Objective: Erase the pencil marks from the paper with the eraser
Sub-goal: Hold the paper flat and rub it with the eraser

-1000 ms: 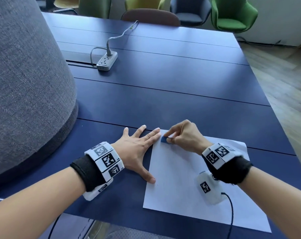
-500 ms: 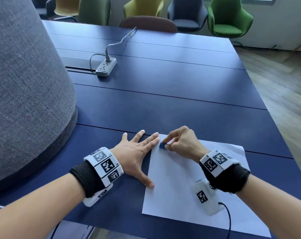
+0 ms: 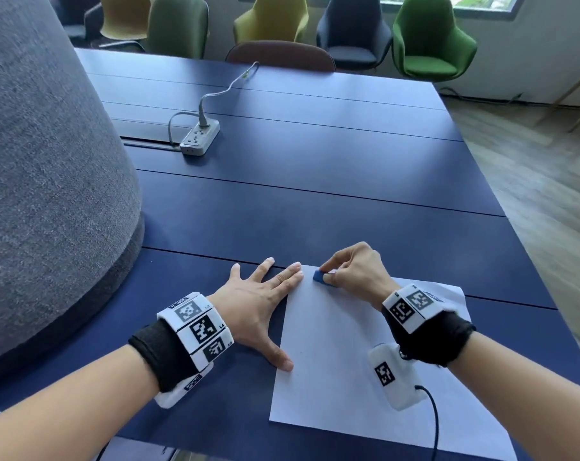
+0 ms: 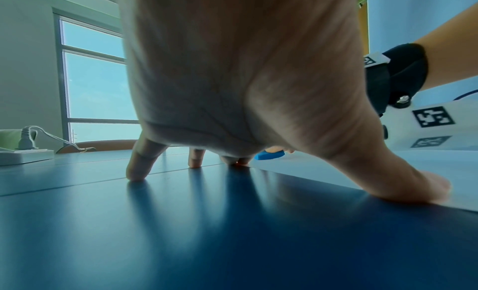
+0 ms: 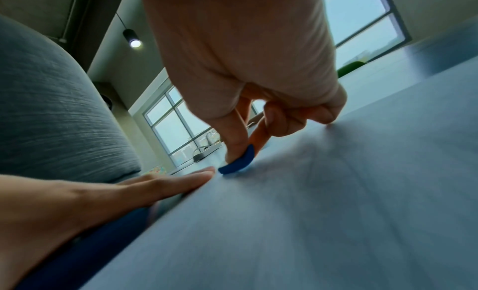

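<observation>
Dark blue desk [image 3: 315,181] carries the paper [image 3: 335,371] at its near edge. Left hand [image 3: 255,307] lies spread flat, fingertips pinning the sheet's left edge against sliding. Right hand [image 3: 355,271] pinches the eraser [image 3: 319,276], pressing it onto the paper's far left corner.

A dark blue table [image 3: 315,194], divided by thin seams running left to right, carries everything. A white sheet of paper [image 3: 331,377] is laid flat at the near edge, towards the right. A white power strip [image 3: 200,137] with a grey cable is placed far left. A large grey fabric-covered form [image 3: 42,178] is set on the left side.
</observation>
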The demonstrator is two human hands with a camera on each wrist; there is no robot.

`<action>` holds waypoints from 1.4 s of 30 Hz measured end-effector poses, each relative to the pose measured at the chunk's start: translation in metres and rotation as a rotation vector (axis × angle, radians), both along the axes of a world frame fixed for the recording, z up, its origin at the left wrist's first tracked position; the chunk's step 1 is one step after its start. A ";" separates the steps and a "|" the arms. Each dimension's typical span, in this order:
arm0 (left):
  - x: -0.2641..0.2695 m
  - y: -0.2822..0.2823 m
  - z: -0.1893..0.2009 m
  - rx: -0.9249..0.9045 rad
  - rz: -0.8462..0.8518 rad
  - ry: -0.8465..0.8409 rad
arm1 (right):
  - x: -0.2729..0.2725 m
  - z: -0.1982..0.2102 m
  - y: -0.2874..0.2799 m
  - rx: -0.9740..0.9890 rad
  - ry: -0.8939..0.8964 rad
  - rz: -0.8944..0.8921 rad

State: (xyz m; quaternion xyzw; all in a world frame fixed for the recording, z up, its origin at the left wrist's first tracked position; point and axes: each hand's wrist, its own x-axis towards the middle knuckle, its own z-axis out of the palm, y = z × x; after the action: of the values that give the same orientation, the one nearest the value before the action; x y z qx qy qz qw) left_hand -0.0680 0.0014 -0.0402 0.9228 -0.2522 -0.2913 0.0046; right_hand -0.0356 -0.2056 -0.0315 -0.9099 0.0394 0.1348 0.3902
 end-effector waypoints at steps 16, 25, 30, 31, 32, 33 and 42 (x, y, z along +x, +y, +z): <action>0.000 0.000 0.000 0.025 -0.009 -0.012 | -0.011 0.000 -0.001 0.013 0.007 0.136; 0.001 0.000 -0.001 0.009 -0.005 -0.009 | -0.018 -0.001 0.007 -0.010 0.010 0.228; 0.000 0.000 -0.003 -0.005 -0.006 -0.013 | -0.029 -0.002 0.011 0.000 0.043 0.315; 0.000 0.001 -0.003 -0.006 -0.007 -0.014 | -0.033 0.000 0.011 -0.006 0.082 0.363; 0.000 0.001 -0.003 -0.009 -0.005 -0.015 | -0.031 0.001 0.011 -0.016 0.084 0.373; 0.001 0.001 -0.003 -0.012 -0.004 -0.015 | -0.024 0.001 0.009 -0.025 0.050 0.337; 0.000 0.004 -0.006 -0.011 -0.015 -0.049 | -0.040 0.004 0.010 -0.023 0.126 0.448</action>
State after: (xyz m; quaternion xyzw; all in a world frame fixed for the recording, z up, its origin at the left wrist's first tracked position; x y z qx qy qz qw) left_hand -0.0683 0.0050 -0.0466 0.9277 -0.2608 -0.2672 0.0012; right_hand -0.0760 -0.1952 -0.0278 -0.8902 -0.1376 0.2740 0.3370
